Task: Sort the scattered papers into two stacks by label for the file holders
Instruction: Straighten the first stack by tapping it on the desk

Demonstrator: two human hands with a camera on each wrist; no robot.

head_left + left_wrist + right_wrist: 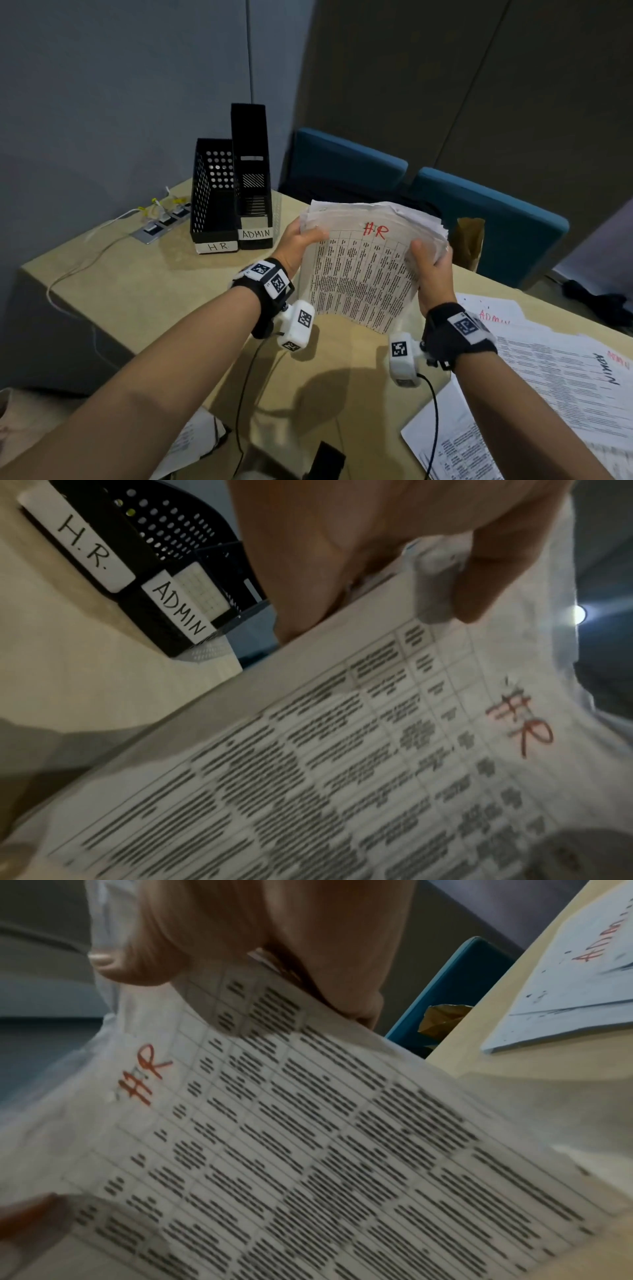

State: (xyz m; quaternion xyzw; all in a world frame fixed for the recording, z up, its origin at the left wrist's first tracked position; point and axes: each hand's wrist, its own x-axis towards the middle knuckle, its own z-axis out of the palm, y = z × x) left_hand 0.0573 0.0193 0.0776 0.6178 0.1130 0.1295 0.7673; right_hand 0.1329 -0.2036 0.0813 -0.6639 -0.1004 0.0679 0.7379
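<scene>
A stack of printed sheets marked "HR" in red (359,263) stands upright above the table, bottom edge near the surface. My left hand (303,241) grips its left side, thumb on the front sheet (394,750). My right hand (430,260) grips the right side, thumb on the front (308,1137). Two black file holders stand at the back left: the lower one labelled H.R. (212,202), the taller one labelled ADMIN (251,178). Sheets marked ADMIN (561,373) lie spread on the table to the right.
A brown paper bag (467,240) stands behind the held stack at the table's far edge. Two blue chairs (486,219) are beyond it. A socket panel with cables (161,222) sits at the left. Wrist-camera cables (433,411) trail over the table (137,291).
</scene>
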